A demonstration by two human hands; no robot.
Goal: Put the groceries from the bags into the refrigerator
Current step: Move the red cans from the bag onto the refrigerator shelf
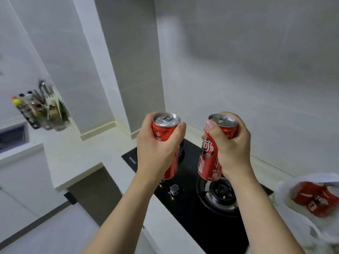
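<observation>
My left hand (156,149) grips a red soda can (164,130) upright, its silver top facing me. A second red soda can (209,158) is held upright in my right hand (230,143), fingers wrapped round its upper half. Both cans hang in the air above a black gas hob (192,217). At the right edge a white plastic bag (293,222) lies on the counter with more red cans (315,198) inside it. No refrigerator is in view.
The white counter (82,162) runs left from the hob, with a hob knob (174,188) and a burner (220,197) under my hands. A rack of bottles and utensils (40,109) stands at the far left. Grey tiled walls rise behind.
</observation>
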